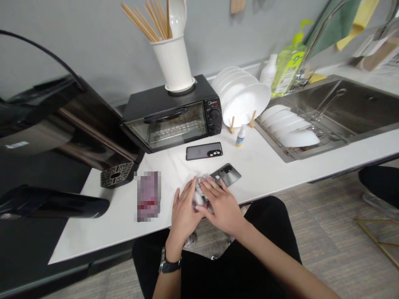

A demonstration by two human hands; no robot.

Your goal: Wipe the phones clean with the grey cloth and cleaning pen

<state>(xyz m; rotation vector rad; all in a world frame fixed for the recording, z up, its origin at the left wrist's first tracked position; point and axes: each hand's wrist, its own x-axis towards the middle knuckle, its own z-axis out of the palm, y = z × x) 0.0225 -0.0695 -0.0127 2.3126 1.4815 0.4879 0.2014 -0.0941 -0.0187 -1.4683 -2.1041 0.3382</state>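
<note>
A crumpled whitish, partly see-through wrap or tissue (199, 198) lies between my two hands at the counter's front edge; its exact kind is unclear. My left hand (186, 207) rests against its left side with fingers stretched forward. Over its right side lies my right hand (222, 204), fingers extended and slightly apart. Just beyond the right fingertips is a grey smartphone (232, 176), back up, its lower end partly covered. Farther back sits a black-rimmed translucent phone case (199, 151). A small spray bottle (240, 137) stands upright to its right.
A black toaster oven (174, 124) carries a white holder (174, 62) of chopsticks. Plates (249, 99) stand in a rack beside it. The sink (343, 137) with bowls is at right. Left are a black machine (93, 116) and a blurred purple packet (148, 195).
</note>
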